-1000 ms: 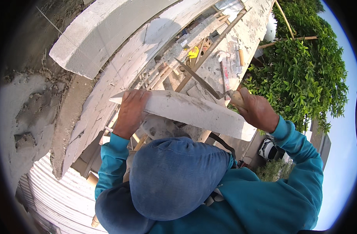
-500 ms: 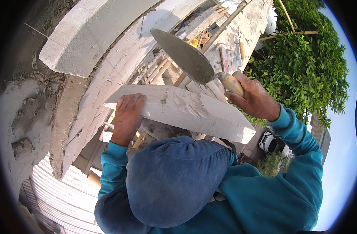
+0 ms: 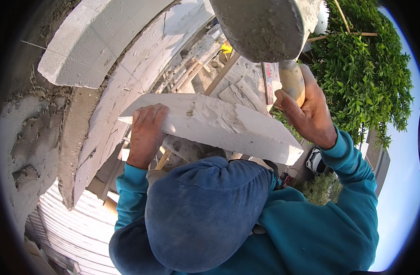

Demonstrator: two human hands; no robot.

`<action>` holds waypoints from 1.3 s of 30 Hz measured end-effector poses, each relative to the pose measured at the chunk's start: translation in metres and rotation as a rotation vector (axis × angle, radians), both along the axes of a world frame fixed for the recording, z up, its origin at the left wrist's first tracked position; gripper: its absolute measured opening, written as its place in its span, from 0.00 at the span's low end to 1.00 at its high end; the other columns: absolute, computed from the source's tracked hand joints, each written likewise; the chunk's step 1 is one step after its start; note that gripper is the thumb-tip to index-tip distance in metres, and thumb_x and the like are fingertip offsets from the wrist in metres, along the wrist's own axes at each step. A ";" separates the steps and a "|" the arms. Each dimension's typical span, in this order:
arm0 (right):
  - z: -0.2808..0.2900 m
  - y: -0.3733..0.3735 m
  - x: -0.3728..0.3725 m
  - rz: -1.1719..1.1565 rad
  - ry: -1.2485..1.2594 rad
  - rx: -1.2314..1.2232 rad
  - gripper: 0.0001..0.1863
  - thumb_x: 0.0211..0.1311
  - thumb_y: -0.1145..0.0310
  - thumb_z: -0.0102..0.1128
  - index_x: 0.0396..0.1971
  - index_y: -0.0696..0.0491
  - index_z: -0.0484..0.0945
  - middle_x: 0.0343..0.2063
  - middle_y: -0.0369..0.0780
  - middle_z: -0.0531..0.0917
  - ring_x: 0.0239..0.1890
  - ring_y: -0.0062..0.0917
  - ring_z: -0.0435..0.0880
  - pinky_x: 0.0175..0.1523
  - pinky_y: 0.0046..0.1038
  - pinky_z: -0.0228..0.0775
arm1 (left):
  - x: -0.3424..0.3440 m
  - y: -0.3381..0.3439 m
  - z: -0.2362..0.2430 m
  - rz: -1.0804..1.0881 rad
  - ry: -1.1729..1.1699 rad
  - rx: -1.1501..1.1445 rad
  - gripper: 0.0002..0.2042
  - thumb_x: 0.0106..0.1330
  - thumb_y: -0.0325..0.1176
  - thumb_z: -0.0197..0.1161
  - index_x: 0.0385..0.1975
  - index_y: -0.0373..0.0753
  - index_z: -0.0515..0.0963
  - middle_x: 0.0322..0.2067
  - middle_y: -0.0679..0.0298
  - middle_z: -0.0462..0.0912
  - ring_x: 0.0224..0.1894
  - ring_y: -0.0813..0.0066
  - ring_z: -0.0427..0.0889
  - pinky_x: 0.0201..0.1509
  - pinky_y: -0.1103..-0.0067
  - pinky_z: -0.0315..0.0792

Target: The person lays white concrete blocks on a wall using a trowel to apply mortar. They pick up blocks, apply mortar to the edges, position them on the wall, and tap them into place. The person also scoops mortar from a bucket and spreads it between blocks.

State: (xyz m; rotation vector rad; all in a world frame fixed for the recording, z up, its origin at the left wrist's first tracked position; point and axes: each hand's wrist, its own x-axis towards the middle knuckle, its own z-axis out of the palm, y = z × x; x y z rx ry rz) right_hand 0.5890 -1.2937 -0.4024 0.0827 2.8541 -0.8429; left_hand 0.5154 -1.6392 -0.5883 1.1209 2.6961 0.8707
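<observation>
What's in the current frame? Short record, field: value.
left hand: fingers over the left end of the pale block
right hand: gripping the trowel by its wooden handle
trowel: raised, apart from the block; blade cut off by the top edge
block surface: gray marks near its middle
upper left: larger pale slab
beyond block: red-marked bar, small yellow item
right side: green foliage
</observation>
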 end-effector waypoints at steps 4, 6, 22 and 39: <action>-0.009 -0.008 0.007 0.149 -0.344 0.070 0.27 0.57 0.73 0.63 0.55 0.59 0.62 0.27 0.53 0.80 0.24 0.51 0.80 0.30 0.46 0.72 | 0.000 0.000 0.004 0.011 -0.036 0.025 0.27 0.46 0.22 0.69 0.51 0.38 0.76 0.52 0.59 0.79 0.57 0.60 0.75 0.64 0.64 0.64; -0.018 0.002 0.002 0.414 -0.374 0.358 0.27 0.58 0.72 0.63 0.55 0.59 0.62 0.27 0.53 0.80 0.23 0.52 0.80 0.30 0.46 0.72 | -0.002 0.001 0.005 0.005 -0.057 0.027 0.26 0.46 0.22 0.69 0.50 0.37 0.76 0.51 0.58 0.79 0.57 0.59 0.75 0.64 0.64 0.64; -0.034 0.028 0.005 0.228 -0.212 0.281 0.24 0.58 0.70 0.64 0.51 0.59 0.65 0.30 0.55 0.81 0.30 0.50 0.82 0.34 0.45 0.73 | -0.003 0.005 0.006 0.004 0.004 0.000 0.27 0.46 0.23 0.69 0.51 0.37 0.76 0.51 0.57 0.79 0.56 0.58 0.76 0.64 0.65 0.65; -0.059 0.027 0.015 0.070 0.033 0.082 0.22 0.54 0.73 0.65 0.47 0.57 0.68 0.26 0.53 0.80 0.27 0.49 0.82 0.33 0.47 0.73 | 0.000 0.000 0.005 0.003 -0.046 -0.016 0.27 0.49 0.26 0.70 0.54 0.39 0.75 0.53 0.58 0.78 0.58 0.56 0.75 0.63 0.63 0.65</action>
